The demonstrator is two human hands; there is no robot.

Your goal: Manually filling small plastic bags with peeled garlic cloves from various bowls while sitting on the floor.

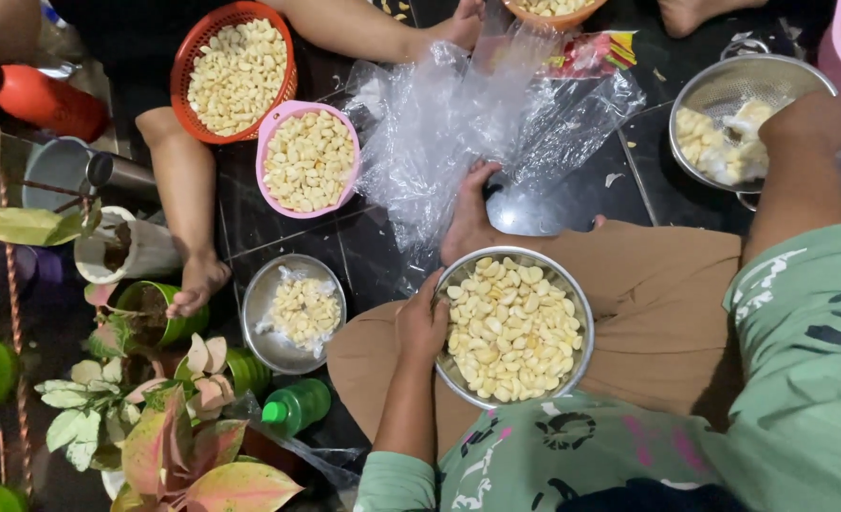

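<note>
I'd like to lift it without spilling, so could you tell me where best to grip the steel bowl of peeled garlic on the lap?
Probably by its rolled rim, at two opposite points. The steel bowl sits level on the lap, heaped with peeled garlic cloves, so one grip could tip it. The left hand already grips the left rim; the right edge is bare, so a second hold could come from there. The right hand is at the metal colander.

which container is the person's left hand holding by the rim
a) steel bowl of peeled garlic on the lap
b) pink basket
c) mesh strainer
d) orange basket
a: the left hand grips the left rim of the steel bowl full of peeled garlic cloves resting on the lap, while the right hand reaches into the mesh strainer.
</note>
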